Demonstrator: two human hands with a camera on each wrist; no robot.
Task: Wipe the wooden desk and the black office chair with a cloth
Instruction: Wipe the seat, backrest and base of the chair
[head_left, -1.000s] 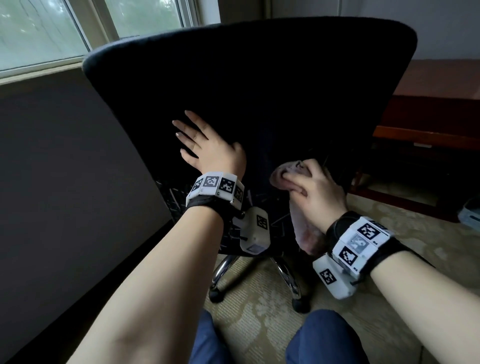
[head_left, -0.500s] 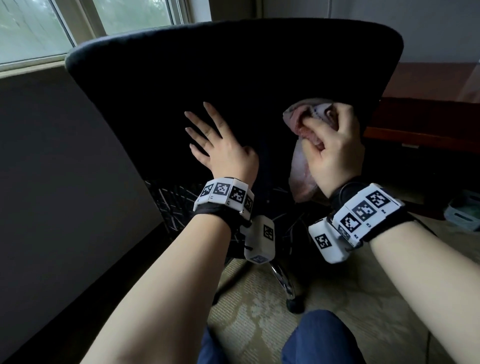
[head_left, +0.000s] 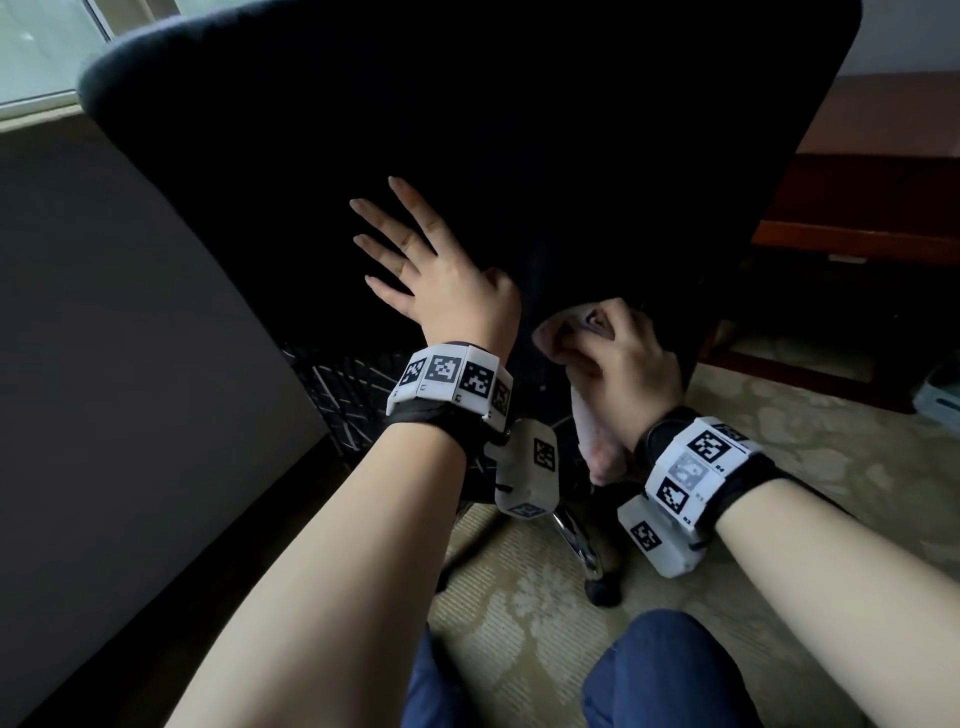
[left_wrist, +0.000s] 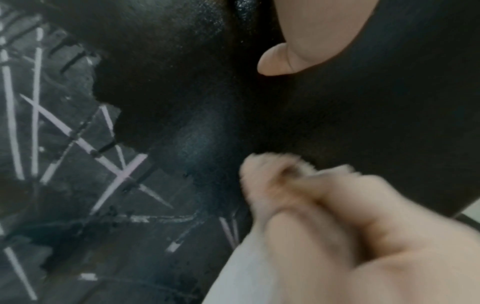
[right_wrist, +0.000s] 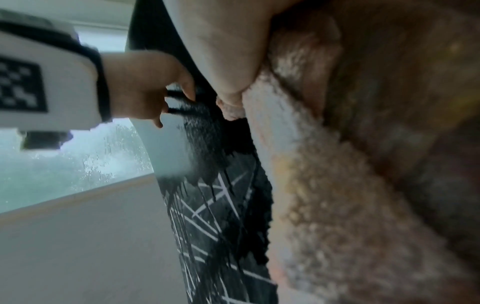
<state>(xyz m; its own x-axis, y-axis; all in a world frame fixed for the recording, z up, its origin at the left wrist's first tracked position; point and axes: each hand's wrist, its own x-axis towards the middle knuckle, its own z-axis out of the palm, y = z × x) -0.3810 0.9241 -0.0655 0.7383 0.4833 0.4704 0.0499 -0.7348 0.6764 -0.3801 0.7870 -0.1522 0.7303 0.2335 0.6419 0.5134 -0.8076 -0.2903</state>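
Item: chair-back wipe, downstroke.

Change since half a second ago: right hand (head_left: 626, 369), bunched round pink cloth (head_left: 566, 325), lower on the back of the black office chair (head_left: 467, 156); then level with the left hand's fingers, now below the left wrist line, near the backrest's lower edge. Position close to that of a second ago, so an up-and-down scrubbing cycle. Left hand (head_left: 441, 270) much as before. Head view closer and lower than before.

Meaning for the task (judgement): chair stage under way, central and right strip of the backrest covered repeatedly; left part under the bracing palm and the upper edge not shown being wiped in these views. Wooden desk (head_left: 857, 197) not being wiped now; whether already done, not determinable.

Hand states: left flat, fingers straight and spread, pressing the backrest, holding nothing. Right curled, gripping the cloth, a loose tail hanging below the fist.

Positions relative to hands: cloth inside the right fist, pressed against the chair, just right of and below the left wrist. Chair directly ahead of both hands, touched by both. Desk well beyond the right hand, further right, behind the chair. Chair base (head_left: 576, 540) below both wrists.
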